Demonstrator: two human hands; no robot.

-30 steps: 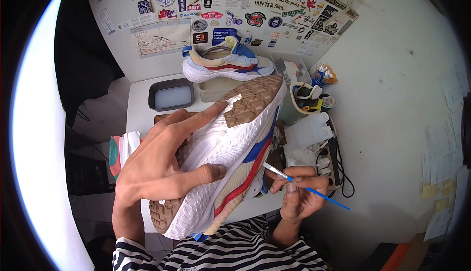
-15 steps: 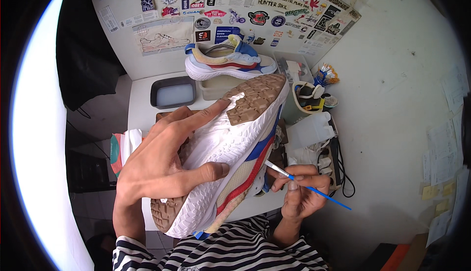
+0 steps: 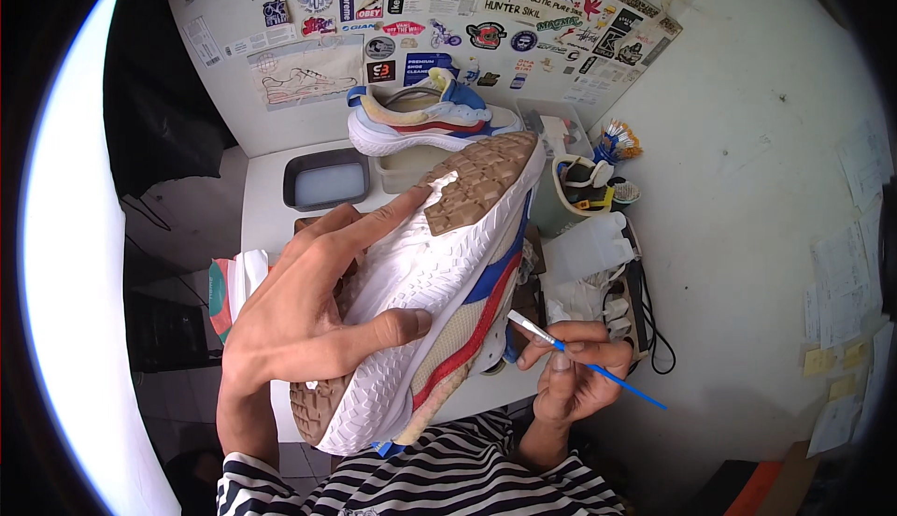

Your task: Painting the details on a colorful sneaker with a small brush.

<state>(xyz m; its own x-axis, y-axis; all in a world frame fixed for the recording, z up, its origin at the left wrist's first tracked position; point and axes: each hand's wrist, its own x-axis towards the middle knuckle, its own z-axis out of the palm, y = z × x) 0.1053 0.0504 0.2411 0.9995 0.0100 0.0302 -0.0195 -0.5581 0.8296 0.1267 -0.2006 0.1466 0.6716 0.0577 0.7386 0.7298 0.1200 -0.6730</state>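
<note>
My left hand [image 3: 313, 301] grips a sneaker [image 3: 439, 273], sole toward me and tilted diagonally, with its fingers and thumb spread across the white midsole. Brown tread pads cover both ends of the sole, and red, blue and beige panels show along its right side. My right hand [image 3: 575, 376] pinches a thin blue paintbrush [image 3: 621, 385] with white bristles, whose tip is beside the shoe's colored side. A second sneaker [image 3: 430, 119], similar in color, lies behind on a pale container [image 3: 394, 175].
On the white desk [image 3: 262, 189] are a dark tray of cloudy liquid [image 3: 325, 179], a tool cup [image 3: 579, 200], a brush bundle [image 3: 617, 142], a translucent bottle [image 3: 584, 250] and power cables [image 3: 659, 352]. A sticker-covered board [image 3: 215, 86] stands behind; a wall [image 3: 747, 189] rises at right.
The brush and my right hand have shifted slightly down and to the right, away from the shoe's side. The held shoe's upper end has risen slightly.
</note>
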